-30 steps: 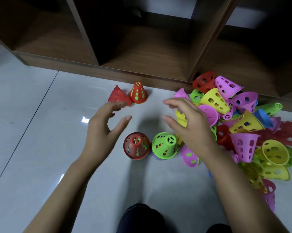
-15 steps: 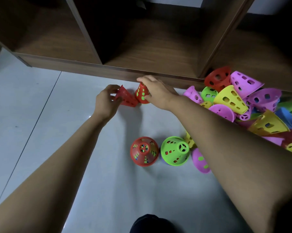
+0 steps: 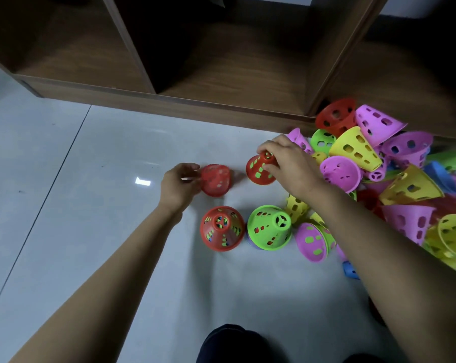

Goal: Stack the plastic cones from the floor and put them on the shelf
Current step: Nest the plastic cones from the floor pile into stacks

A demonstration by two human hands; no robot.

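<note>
Red stack (image 3: pixel 222 228) stands upright on the floor (image 3: pixel 90 244), green stack (image 3: pixel 269 227) just right of it. Just beyond the red stack, left hand (image 3: pixel 178 186) grips a lone red cone (image 3: pixel 216 180); right hand (image 3: pixel 291 163) pinches a red-over-green cone (image 3: pixel 261 170) near its tip. Recommend squaring rim over tip before nesting. Loose pile (image 3: pixel 379 166) crowds the right; shelf (image 3: pixel 195 106) lies farthest beyond.

Cone (image 3: pixel 258 176) red (green through holes); pile (image 3: pixel 352 150) pink, yellow, green, blue; shelf (image 3: pixel 221 107) brown woodgrain; floor (image 3: pixel 64 205) grey.

two hands (image 3: pixel 178 186) (image 3: pixel 292 166), one shelf (image 3: pixel 221 107), many cones (image 3: pixel 355 149)
</note>
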